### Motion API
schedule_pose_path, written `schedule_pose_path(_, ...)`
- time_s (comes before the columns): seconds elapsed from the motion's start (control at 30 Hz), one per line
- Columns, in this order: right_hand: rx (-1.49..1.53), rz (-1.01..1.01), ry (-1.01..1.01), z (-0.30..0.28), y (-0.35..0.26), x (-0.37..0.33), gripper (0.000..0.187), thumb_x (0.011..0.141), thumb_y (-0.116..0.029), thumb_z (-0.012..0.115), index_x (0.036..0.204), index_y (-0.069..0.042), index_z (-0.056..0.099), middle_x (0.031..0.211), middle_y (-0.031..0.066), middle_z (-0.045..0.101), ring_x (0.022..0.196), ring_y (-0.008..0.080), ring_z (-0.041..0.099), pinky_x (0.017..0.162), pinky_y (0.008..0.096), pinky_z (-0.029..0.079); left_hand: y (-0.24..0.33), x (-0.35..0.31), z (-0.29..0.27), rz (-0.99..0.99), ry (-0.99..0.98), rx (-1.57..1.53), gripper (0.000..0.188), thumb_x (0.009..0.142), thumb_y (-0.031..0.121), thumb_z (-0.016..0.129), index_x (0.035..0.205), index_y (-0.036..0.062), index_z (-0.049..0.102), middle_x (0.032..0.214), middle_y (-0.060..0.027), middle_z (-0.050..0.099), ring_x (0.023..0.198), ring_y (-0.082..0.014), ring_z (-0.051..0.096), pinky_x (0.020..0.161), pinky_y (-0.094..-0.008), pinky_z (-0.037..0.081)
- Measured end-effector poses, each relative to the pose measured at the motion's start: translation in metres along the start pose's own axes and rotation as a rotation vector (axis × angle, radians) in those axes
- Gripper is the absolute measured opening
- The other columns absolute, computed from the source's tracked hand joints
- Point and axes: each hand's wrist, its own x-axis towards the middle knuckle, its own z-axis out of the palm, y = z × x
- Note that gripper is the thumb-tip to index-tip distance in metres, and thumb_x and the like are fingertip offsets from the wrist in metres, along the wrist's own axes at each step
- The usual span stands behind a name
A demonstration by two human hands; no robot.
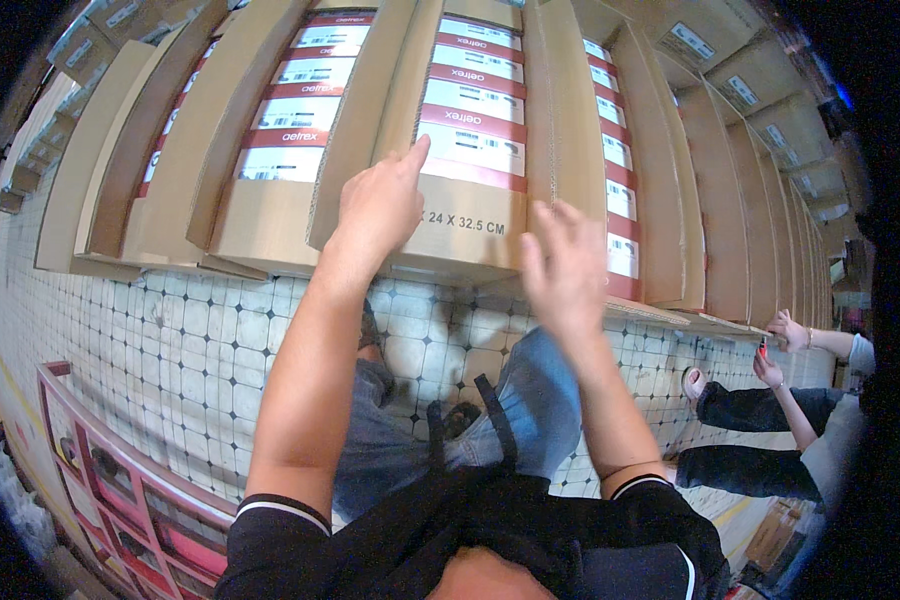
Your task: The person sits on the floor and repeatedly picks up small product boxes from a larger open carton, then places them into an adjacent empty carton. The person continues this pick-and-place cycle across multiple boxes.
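Note:
An open cardboard carton (470,235) stands on the tiled floor in front of me, filled with a row of flat red-and-white packs (470,125). My left hand (380,205) reaches over the carton's near edge, its index finger stretched out and touching the nearest pack; it holds nothing. My right hand (562,265) hovers blurred beside the carton's near right corner, fingers spread and empty. My knees in blue jeans (535,400) show below my arms.
More open cartons of the same packs stand to the left (270,150) and right (620,190). Closed boxes (760,100) line the far right. A pink rack (120,480) lies at lower left. Another person (800,400) sits at right, holding a small object.

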Motion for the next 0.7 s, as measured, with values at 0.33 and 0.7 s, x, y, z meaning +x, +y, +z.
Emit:
schedule_pose_path(0.33, 0.090, 0.254, -0.373, 0.145, -0.025, 0.050, 0.056, 0.095, -0.048, 0.053, 0.128, -0.004, 0.061, 0.131, 0.0246, 0.054, 0.129, 0.0382, 0.047, 0.115, 0.0597, 0.026, -0.027, -0.001, -0.013, 0.116, -0.003, -0.003, 0.041, 0.086, 0.007, 0.052, 0.127, 0.0033, 0.059, 0.119, -0.0203, 0.066, 0.107, -0.0418, 0.063, 0.096, -0.0490, 0.049)
schedule_pose_path(0.7, 0.146, -0.092, -0.137, 0.016, -0.039, 0.019, 0.033, 0.086, -0.027, 0.071, 0.109, -0.004, 0.062, 0.103, 0.0138, 0.057, 0.101, 0.0325, 0.056, 0.088, 0.0459, 0.043, -0.049, -0.002, -0.037, 0.080, -0.017, -0.321, 0.049, 0.089, 0.002, 0.049, 0.138, 0.0014, 0.054, 0.131, -0.0234, 0.062, 0.120, -0.0348, 0.061, 0.104, -0.0378, 0.046)
